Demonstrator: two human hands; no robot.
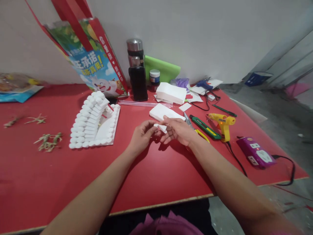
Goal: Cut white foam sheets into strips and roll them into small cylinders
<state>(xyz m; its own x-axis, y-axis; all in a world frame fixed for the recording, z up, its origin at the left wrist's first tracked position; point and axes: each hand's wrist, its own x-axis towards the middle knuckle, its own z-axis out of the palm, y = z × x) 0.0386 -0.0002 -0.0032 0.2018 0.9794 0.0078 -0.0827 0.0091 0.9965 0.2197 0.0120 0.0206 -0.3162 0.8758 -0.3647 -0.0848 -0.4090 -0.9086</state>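
Observation:
A small curled piece of white paper (161,127) is held between my two hands, above the red table (156,176). My left hand (144,133) pinches its left end between thumb and fingers. My right hand (179,130) has its thumb and fingers around the right end, the lower fingers loosely curled. Just behind the hands lies a stack of white paper (165,112). Scissors (201,135) with yellow handles are partly hidden by my right wrist. To the left stands a white model (89,120) covered in rounded white pieces, with a stepped curve.
At right lie a green cutter (205,127), a yellow glue gun (223,124) and a purple power box (255,151) with cords. Behind are a phone (138,84), a flask (135,47), a jar (154,77) and a shopping bag (95,62). Twine figures (49,142) lie left.

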